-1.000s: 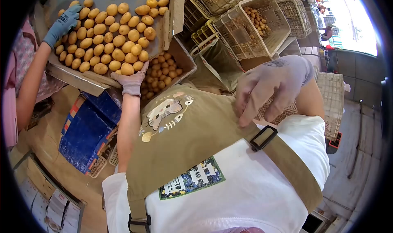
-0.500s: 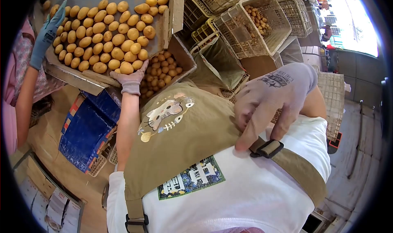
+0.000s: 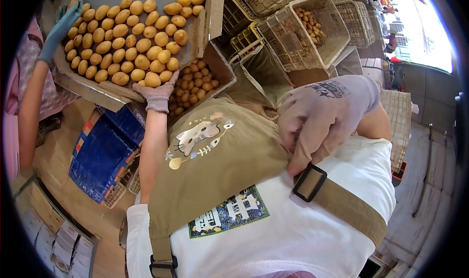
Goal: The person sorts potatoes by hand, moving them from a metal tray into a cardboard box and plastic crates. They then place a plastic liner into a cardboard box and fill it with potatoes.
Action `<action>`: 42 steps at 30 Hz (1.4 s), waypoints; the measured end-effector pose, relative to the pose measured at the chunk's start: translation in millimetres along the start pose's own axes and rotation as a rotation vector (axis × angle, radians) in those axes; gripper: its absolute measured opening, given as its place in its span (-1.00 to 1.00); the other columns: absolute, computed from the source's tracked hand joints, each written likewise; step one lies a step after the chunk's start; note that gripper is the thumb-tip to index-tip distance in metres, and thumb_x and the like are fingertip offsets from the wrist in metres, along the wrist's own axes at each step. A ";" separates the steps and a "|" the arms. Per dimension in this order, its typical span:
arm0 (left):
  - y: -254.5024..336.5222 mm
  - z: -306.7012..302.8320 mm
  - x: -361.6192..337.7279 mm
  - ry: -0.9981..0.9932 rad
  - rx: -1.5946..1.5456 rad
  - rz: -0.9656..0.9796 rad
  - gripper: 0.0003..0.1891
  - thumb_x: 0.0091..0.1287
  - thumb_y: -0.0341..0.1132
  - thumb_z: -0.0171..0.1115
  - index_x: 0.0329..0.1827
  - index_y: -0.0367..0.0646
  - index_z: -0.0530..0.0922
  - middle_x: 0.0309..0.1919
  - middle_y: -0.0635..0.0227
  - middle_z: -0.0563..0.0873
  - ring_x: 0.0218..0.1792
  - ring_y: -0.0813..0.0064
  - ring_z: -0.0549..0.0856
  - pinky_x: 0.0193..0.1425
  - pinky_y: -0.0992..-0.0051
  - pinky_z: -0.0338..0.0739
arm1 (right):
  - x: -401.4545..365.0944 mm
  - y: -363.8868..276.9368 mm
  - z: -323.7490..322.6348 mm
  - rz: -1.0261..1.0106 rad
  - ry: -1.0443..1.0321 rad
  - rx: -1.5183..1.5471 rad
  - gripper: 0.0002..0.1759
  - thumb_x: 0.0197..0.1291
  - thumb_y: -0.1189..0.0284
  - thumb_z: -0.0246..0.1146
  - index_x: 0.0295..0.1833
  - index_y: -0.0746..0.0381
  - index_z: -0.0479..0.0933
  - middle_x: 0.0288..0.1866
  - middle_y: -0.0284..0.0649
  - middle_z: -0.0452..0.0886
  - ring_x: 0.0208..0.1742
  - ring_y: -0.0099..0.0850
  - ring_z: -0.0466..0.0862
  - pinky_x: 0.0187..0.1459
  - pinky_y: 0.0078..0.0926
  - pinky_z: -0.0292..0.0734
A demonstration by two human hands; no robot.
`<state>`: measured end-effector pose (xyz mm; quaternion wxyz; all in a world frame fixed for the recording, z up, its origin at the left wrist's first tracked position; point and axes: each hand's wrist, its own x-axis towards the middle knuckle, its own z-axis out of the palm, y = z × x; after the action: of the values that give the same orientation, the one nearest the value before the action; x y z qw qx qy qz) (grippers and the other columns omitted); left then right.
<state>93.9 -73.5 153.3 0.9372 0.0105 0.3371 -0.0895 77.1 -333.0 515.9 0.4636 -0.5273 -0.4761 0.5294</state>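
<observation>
A sloping metal tray [image 3: 93, 90] holds several rows of small yellow potatoes [image 3: 127, 39]. My left hand [image 3: 157, 95], in a grey glove, rests with fingers spread on the tray's near edge, touching the lowest potatoes. My right hand [image 3: 325, 117], also gloved, is curled against my chest and pinches the tan apron strap [image 3: 342, 205] just above its black buckle [image 3: 309, 183]. Below the tray's corner, a cardboard box [image 3: 222, 68] holds smaller potatoes [image 3: 193, 85].
A co-worker's blue-gloved hand [image 3: 58, 26] and pink sleeve [image 3: 12, 107] are at the tray's left side. Beige plastic baskets [image 3: 337, 31], one with potatoes, stand to the right. A blue crate [image 3: 100, 158] sits under the tray. Stacked wire baskets [image 3: 398, 117] stand at far right.
My right hand slid down the apron strap to the buckle and closed on it; the buckle tilted. The co-worker's blue glove lifted off the potatoes toward the tray's left edge.
</observation>
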 end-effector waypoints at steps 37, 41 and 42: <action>-3.7 4.5 -5.9 0.015 -0.042 0.005 0.04 0.18 0.66 -0.21 0.62 0.19 0.20 0.62 0.33 0.19 0.59 -0.06 0.16 0.51 -0.43 0.11 | 8.2 3.7 7.0 0.151 0.535 -0.278 -0.96 0.29 0.62 0.29 -0.18 0.29 0.62 -0.27 -0.24 0.62 -0.21 -0.31 0.59 -0.19 -0.41 0.49; -1.8 3.1 -4.8 -0.064 -0.017 0.017 0.04 0.17 0.65 -0.22 0.63 0.21 0.20 0.64 0.35 0.17 0.60 -0.06 0.16 0.50 -0.44 0.11 | 12.0 0.1 2.3 0.333 0.529 -0.292 -0.92 0.36 0.48 0.32 -0.17 0.27 0.64 -0.17 -0.17 0.67 -0.10 -0.22 0.64 -0.07 -0.30 0.52; -2.3 -3.8 -1.2 -0.064 -0.010 0.019 0.06 0.15 0.67 -0.21 0.63 0.21 0.18 0.64 0.36 0.16 0.60 -0.06 0.15 0.49 -0.45 0.11 | 12.7 -0.1 3.7 0.297 0.568 -0.298 -0.90 0.36 0.46 0.32 -0.18 0.27 0.64 -0.17 -0.17 0.67 -0.09 -0.21 0.64 -0.04 -0.29 0.53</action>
<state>90.2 -75.3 151.3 0.9483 0.0061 0.3072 -0.0792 73.2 -320.5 514.5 0.4132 -0.7789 -0.3183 0.3483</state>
